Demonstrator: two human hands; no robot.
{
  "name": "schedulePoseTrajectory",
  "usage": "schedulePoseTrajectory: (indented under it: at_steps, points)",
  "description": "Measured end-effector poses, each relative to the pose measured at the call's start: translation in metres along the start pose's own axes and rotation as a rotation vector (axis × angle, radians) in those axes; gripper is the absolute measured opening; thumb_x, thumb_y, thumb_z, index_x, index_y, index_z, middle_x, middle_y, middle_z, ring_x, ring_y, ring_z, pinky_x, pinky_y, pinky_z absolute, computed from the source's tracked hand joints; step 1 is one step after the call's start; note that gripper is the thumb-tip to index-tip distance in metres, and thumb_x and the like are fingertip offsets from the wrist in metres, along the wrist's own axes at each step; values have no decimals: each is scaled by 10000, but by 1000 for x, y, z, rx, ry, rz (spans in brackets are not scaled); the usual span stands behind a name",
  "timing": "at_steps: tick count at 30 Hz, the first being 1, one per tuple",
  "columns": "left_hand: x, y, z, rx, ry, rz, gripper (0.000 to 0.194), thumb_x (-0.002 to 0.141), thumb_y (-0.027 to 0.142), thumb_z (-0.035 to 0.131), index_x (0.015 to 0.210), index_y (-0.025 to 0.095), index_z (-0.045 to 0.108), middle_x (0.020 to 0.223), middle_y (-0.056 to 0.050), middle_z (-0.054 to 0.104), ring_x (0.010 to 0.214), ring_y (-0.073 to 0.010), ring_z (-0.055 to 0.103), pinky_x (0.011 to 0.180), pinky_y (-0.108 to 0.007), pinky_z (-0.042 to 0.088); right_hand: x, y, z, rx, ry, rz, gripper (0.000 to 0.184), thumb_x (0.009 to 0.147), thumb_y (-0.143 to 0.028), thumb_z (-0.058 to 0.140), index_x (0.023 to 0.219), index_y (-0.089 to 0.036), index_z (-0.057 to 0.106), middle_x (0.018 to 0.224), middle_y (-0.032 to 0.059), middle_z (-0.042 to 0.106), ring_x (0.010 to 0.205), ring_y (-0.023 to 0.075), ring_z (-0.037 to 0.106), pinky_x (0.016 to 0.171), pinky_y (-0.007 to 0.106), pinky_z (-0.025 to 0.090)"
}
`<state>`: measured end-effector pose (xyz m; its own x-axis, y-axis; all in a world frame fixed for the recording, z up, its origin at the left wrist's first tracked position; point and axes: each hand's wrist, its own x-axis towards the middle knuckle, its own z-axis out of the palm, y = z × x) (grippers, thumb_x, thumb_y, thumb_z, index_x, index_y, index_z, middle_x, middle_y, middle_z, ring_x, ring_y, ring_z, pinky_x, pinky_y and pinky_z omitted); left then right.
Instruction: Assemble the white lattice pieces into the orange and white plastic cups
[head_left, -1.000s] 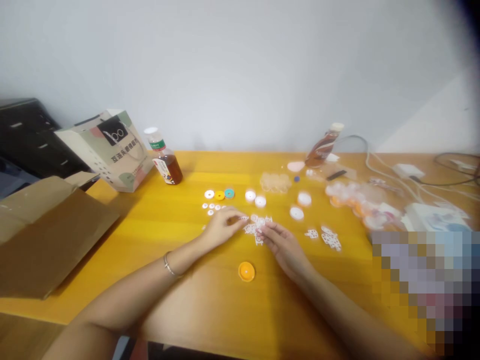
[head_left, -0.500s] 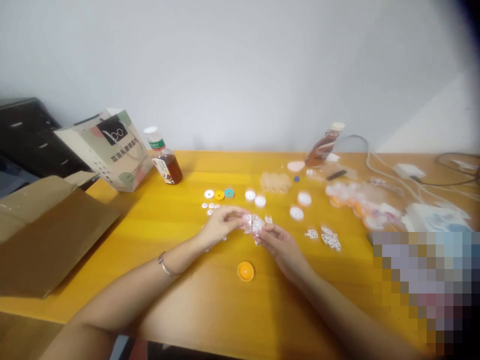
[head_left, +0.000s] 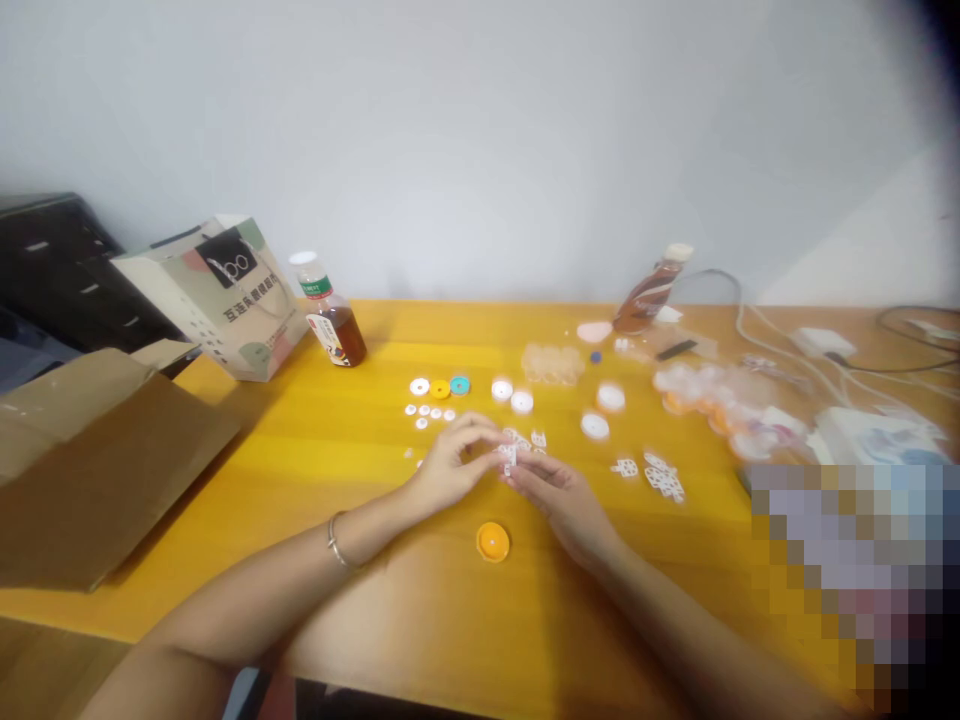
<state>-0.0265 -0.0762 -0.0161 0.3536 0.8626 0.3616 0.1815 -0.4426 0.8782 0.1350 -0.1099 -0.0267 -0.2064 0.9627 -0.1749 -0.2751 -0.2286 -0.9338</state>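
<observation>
Between their fingertips, my left hand [head_left: 454, 468] and my right hand [head_left: 562, 492] pinch a small white piece with cut-out holes [head_left: 508, 457]. Both hands are closed on it, low over the table's middle; its outline is partly covered by the fingers. More white cut-out pieces [head_left: 517, 437] show just behind my fingers, and a single one [head_left: 538, 440] lies beyond my right hand. In front of my hands sits an orange round cap-like part [head_left: 493, 542]. Past my left hand are several small white discs [head_left: 424, 411] and a yellow wheel-like disc [head_left: 439, 390] between a white and a teal one.
White round parts [head_left: 522, 402] and a clear bumpy tray [head_left: 553, 365] lie farther back. To the right are loose cut-out pieces [head_left: 664, 478], bagged parts [head_left: 705, 395] and cables. A cardboard box [head_left: 105, 460], paper bag [head_left: 247, 300] and drink bottle [head_left: 335, 325] stand left; another bottle [head_left: 651, 295] leans back right.
My hands have come closer together around the white piece. It is turned and shows smaller between the fingers. The things on the table stay where they were.
</observation>
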Motion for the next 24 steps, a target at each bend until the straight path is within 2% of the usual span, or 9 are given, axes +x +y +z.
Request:
schedulePoseTrajectory:
  at_steps: [8,17,24]
  points:
    - [-2,-1,3,10,18,-59,164,758,228,602,902,168,652,887,-61,620,824,-152,565,701,-247,430,0,-1,1,2,8,-6,200,644,-292,707,832,-226,694,807,16,686,830,163,602,820,307,458]
    - [-5,-1,8,-48,-5,-240,217,731,215,616,932,134,618,906,-71,645,808,-156,581,729,-261,446,0,-2,3,-21,45,-17,171,641,-290,703,799,-225,707,778,3,687,774,143,602,806,296,463]
    - [-3,1,7,-27,-36,-240,154,727,196,612,863,123,620,856,-64,651,779,-151,583,736,-271,451,-2,-1,5,-94,61,-39,167,650,-295,690,805,-241,721,701,-1,688,779,175,607,835,352,455]
